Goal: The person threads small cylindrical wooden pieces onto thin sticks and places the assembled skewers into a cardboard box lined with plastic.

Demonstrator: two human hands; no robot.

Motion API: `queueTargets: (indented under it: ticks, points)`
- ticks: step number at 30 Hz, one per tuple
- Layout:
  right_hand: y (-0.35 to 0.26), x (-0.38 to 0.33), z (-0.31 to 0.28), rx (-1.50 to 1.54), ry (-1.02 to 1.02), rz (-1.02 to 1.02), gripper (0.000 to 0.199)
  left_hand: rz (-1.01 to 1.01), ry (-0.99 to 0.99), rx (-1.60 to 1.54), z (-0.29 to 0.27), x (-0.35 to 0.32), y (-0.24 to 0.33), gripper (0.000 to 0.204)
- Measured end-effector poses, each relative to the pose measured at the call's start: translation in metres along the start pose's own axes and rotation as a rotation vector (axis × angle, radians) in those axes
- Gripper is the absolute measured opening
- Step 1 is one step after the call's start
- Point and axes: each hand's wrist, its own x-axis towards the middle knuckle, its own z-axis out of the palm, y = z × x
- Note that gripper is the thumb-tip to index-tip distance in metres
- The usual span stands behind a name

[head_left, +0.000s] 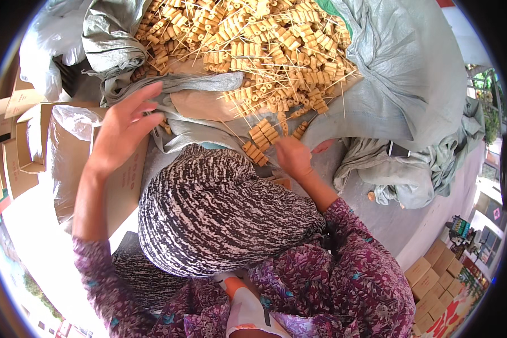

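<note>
My left hand [121, 132] is raised over an open cardboard box, its fingers apart and nothing in them. Closer to the middle, my right hand [294, 158] is closed at the near edge of a heap of skewers [253, 48], tan ridged rolls threaded on thin pale sticks. Its fingers seem to pinch the end of a skewer [283, 121]; the grip itself is partly hidden. Just left of that hand lie more skewered rolls [263, 134], with another short row [254, 153] below them, near my patterned knee [208, 208].
The heap rests on grey-green woven sacking [386, 73] and brown board [200, 106]. A plastic-lined cardboard box [118, 180] stands at left, beside more cartons [19, 163]. A phone [398, 149] lies on bunched sacking at right. Stacked boxes [434, 276] fill the lower right.
</note>
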Motion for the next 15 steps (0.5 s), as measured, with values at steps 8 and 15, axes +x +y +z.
queueTargets:
  ticks: [8,15]
  points:
    - [0.034,0.024,0.014,-0.113,-0.302,0.634,0.024,-0.209,-0.009,-0.621,0.117,0.053,-0.053,0.056]
    - [0.053,-0.031,0.016,0.829,-0.265,0.816,0.022,-0.408,-0.254,-0.73,0.155,0.049,-0.086,0.057]
